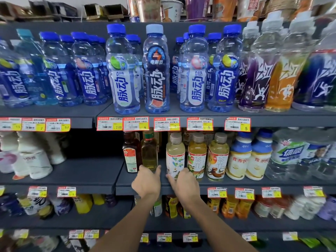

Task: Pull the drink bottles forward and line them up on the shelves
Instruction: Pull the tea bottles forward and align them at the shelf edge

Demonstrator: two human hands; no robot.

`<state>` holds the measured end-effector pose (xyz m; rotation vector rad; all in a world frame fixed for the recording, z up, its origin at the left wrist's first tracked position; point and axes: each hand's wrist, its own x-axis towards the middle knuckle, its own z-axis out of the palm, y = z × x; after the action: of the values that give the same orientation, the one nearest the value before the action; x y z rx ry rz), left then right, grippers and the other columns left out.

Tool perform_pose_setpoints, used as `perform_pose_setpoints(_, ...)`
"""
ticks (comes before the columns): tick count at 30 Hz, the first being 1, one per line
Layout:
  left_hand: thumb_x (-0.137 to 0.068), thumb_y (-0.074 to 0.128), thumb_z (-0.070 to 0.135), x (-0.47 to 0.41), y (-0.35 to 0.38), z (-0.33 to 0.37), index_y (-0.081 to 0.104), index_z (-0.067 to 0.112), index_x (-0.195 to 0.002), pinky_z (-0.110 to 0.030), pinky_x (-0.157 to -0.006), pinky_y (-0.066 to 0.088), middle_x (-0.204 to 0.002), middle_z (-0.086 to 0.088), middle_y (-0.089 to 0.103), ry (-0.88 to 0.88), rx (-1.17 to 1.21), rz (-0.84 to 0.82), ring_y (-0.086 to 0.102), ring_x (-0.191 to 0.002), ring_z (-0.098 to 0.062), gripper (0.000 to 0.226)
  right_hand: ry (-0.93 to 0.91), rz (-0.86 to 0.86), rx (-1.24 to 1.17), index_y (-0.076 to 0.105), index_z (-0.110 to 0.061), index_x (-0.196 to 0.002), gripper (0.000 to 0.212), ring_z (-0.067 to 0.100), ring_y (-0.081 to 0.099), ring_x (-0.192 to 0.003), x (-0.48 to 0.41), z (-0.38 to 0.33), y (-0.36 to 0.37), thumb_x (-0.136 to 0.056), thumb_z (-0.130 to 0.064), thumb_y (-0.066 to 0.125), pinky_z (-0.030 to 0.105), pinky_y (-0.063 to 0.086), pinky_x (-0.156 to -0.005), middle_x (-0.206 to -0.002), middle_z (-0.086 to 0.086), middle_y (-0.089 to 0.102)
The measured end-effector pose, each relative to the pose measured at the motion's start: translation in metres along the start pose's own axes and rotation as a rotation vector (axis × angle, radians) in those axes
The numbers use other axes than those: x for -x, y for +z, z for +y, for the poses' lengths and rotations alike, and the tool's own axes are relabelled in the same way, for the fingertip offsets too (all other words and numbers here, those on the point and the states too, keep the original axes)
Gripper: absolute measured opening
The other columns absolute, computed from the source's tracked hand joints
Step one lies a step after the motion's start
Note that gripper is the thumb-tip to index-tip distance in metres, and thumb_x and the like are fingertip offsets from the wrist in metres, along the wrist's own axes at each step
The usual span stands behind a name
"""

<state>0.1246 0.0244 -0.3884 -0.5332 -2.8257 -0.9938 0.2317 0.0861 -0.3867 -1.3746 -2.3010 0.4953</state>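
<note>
Two bottles near the middle shelf (101, 170) front edge: left grip (147, 180) curls round the yellow-green bottle (150, 151) base, right grip (183, 182) round the pale tea bottle (175, 157). Bare shelf lies leftward; neighbouring labels (197, 161) read 茶π.

In front of me I count two hands, my left hand (147, 180) and right hand (185, 182). There are three beige-capped tea bottles (175, 157) (197, 157) (218, 157), two blue-topped milky drink bottles (240, 159) (259, 159) and two square bottles (131, 153) (150, 151). Eight red-edged price tags (167, 124) line the top shelf (181, 114) edge.
</note>
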Motion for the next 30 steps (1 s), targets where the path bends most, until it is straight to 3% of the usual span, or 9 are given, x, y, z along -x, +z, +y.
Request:
perform_pose_setpoints(4, -0.088, 0.058, 0.065, -0.004, 0.005, 0.010, 0.053, 0.010, -0.100, -0.036, -0.068, 0.037, -0.094, -0.007, 0.071, -0.036, -0.011, 0.000, 0.070, -0.088, -0.031, 0.056, 0.003, -0.016, -0.001, 0.050, -0.010, -0.111, 0.058, 0.023, 0.064, -0.095, -0.002, 0.000, 0.001, -0.092, -0.064, 0.055, 0.028, 0.042, -0.069, -0.099, 0.004, 0.062)
perform_pose_setpoints(10, -0.087, 0.059, 0.064, -0.009, 0.006, 0.005, 0.053, 0.011, -0.094, -0.036, -0.067, 0.038, -0.089, -0.006, 0.071, 0.036, -0.001, 0.006, 0.069, -0.084, -0.031, 0.053, -0.023, -0.002, -0.003, 0.050, -0.009, -0.112, 0.057, 0.024, 0.063, -0.096, 0.000, 0.001, 0.001, -0.094, -0.063, 0.053, 0.031, 0.043, -0.070, -0.101, 0.005, 0.063)
perform_pose_setpoints(15, -0.079, 0.054, 0.077, -0.014, -0.006, -0.025, 0.056, 0.025, -0.093, -0.030, -0.059, 0.044, -0.069, 0.014, 0.059, 0.172, 0.038, -0.073, 0.067, -0.073, -0.017, 0.054, -0.036, 0.015, 0.011, 0.051, -0.009, -0.110, 0.057, 0.023, 0.065, -0.094, 0.002, 0.001, 0.000, -0.093, -0.064, 0.053, 0.029, 0.046, -0.071, -0.100, 0.005, 0.064)
perform_pose_setpoints(19, -0.079, 0.055, 0.078, -0.027, -0.026, -0.049, 0.058, 0.032, -0.123, -0.026, -0.052, 0.039, -0.068, 0.015, 0.064, 0.312, -0.021, -0.218, 0.064, -0.075, -0.008, 0.064, -0.018, 0.011, 0.031, 0.049, -0.010, -0.110, 0.058, 0.022, 0.065, -0.091, 0.003, -0.002, -0.002, -0.092, -0.065, 0.054, 0.027, 0.041, -0.066, -0.093, 0.003, 0.060)
perform_pose_setpoints(21, -0.082, 0.062, 0.069, -0.038, -0.038, -0.055, 0.055, 0.030, -0.135, -0.028, -0.058, 0.046, -0.074, 0.015, 0.067, 0.345, 0.012, -0.344, 0.063, -0.079, -0.006, 0.066, 0.002, 0.010, 0.030, 0.048, -0.010, -0.110, 0.060, 0.022, 0.064, -0.091, 0.003, -0.004, -0.003, -0.091, -0.067, 0.055, 0.027, 0.042, -0.065, -0.096, 0.004, 0.063)
perform_pose_setpoints(24, -0.091, 0.065, 0.050, -0.047, -0.050, -0.058, 0.057, 0.028, -0.135, -0.032, -0.080, 0.055, -0.084, 0.016, 0.070, 0.399, 0.043, -0.476, 0.064, -0.085, -0.005, 0.050, 0.022, 0.013, 0.031, 0.046, -0.010, -0.110, 0.068, 0.023, 0.065, -0.092, 0.004, -0.008, -0.004, -0.086, -0.072, 0.056, 0.029, 0.046, -0.067, -0.097, 0.005, 0.064)
perform_pose_setpoints(30, -0.097, 0.061, 0.038, -0.043, -0.052, -0.056, 0.053, 0.022, -0.139, -0.038, -0.090, 0.053, -0.098, 0.007, 0.071, 0.433, 0.078, -0.494, 0.065, -0.098, -0.016, 0.046, -0.034, 0.042, 0.037, 0.049, -0.011, -0.108, 0.071, 0.025, 0.065, -0.094, 0.014, -0.013, -0.003, -0.084, -0.078, 0.052, 0.029, 0.044, -0.065, -0.093, 0.005, 0.060)
